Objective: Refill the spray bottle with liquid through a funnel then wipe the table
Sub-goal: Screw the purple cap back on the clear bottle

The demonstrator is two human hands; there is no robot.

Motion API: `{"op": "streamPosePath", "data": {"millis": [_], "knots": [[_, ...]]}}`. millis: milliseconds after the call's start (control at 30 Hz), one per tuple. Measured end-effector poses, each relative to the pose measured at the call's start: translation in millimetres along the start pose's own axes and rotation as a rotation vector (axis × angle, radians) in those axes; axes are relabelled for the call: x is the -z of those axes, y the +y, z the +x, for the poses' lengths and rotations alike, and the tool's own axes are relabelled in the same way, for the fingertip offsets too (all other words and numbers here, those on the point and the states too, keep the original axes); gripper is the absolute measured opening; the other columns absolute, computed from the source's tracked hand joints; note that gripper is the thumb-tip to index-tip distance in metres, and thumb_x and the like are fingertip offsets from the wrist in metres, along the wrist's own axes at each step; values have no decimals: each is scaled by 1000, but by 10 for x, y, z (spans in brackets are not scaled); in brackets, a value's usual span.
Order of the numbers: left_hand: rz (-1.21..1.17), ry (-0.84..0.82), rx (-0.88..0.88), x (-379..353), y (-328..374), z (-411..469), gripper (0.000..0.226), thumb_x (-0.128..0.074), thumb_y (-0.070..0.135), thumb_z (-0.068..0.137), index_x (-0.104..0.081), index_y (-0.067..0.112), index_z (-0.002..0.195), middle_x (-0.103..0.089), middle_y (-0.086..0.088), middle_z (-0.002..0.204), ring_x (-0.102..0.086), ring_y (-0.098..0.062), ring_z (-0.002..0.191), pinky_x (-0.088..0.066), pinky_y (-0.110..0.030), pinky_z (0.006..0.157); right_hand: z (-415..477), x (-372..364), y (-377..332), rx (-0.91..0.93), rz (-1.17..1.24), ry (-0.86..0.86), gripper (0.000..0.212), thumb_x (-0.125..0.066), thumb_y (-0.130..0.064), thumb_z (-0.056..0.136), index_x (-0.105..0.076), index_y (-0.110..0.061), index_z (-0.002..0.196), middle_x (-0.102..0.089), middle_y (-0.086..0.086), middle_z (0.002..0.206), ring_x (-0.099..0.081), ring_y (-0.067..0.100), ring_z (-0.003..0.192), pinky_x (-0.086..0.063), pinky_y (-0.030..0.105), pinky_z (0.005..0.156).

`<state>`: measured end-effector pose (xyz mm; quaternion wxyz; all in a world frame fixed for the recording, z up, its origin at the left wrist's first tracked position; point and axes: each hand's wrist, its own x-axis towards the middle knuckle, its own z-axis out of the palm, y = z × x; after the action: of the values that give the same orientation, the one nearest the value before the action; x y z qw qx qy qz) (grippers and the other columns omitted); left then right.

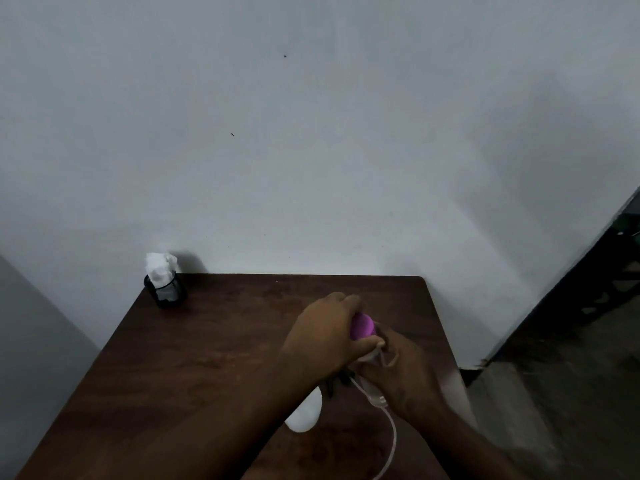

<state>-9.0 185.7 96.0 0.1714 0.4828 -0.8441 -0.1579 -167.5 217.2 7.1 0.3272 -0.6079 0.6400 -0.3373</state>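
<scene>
Head view: my left hand (329, 332) wraps the purple sprayer head (363, 326); my right hand (403, 372) clasps the clear spray bottle (375, 356) above the dark table (194, 368). No writing is legible.

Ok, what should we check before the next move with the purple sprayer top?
1. Left hand holds the purple sprayer top: ok.
2. Right hand steadies the clear bottle: ok.
3. Dip tube out of the bottle: cannot tell.
4. Funnel ready: cannot tell; a white object lies behind the left arm.
5. Tissues in the black holder for wiping: ok.
</scene>
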Motion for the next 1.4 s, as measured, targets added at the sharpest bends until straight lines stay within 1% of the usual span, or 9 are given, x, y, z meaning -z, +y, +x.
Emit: {"op": "streamPosePath", "data": {"millis": [100,233,367,433,600,733,967,1167,1400], "knots": [[-180,-75,-77,17,-114,10,46,-78,38,80,-61,32,122,-58,12,115,-55,-7,103,-52,-28,88,-64,106,49,12,40,1,43,-86,-30,74,-64,-42,109,-70,-16,94,-64,-7,88,-52,18,84],[-424,-230,-144,25,-164,-29,69,-79,38,80,-47,40,141,-45,17,145,-42,-4,134,-45,-30,108,-72,89,25,8,91,3,56,-80,-60,60,-68,-37,109,-72,-13,99,-67,1,92,-52,20,88],[-214,80,-26,-7,-90,-48,44,-76,54,78,-54,39,113,-50,16,115,-47,-5,108,-49,-26,88,-60,70,-101,40,33,12,37,-83,-55,69,-57,-46,94,-65,-36,88,-56,-23,88,-39,-4,70],[-230,38,-89,20,-99,-45,38,-75,42,78,-51,43,107,-49,19,109,-49,-4,105,-47,-23,83,-84,102,-93,40,15,11,44,-78,-71,60,-58,-49,93,-67,-28,87,-58,-19,90,-43,1,74],[-358,-69,-96,53,-91,-55,60,-79,46,78,-48,38,129,-46,18,131,-44,-5,123,-50,-25,97,-150,149,-81,23,82,-30,48,-88,-29,70,-61,-49,105,-71,-17,99,-68,2,93,-55,26,85],[-140,91,-27,30,-103,-41,44,-74,57,77,-59,34,111,-53,15,107,-52,-6,102,-48,-23,82,-105,115,-106,26,82,5,49,-83,-50,65,-62,-44,108,-69,-19,98,-64,-6,93,-52,17,84],[-247,-3,-68,65,-85,-32,56,-73,58,79,-56,38,129,-50,18,129,-42,-4,122,-45,-23,99,-65,91,-98,16,51,45,40,-79,-65,61,-63,-43,91,-70,-22,83,-63,-11,83,-47,8,73],[-286,-63,-105,107,-91,-18,34,-70,31,77,-67,40,110,-53,15,120,-47,-9,119,-47,-29,96,-104,131,-127,-5,104,-7,41,-86,-25,75,-66,-33,110,-71,-15,93,-66,-1,88,-54,21,84],[-322,58,-14,49,-98,-33,36,-76,44,76,-63,42,109,-55,16,107,-54,-5,103,-51,-30,86,-74,82,-115,-16,69,31,38,-85,-40,73,-68,-33,107,-70,-16,94,-64,-6,86,-47,6,75]]}}
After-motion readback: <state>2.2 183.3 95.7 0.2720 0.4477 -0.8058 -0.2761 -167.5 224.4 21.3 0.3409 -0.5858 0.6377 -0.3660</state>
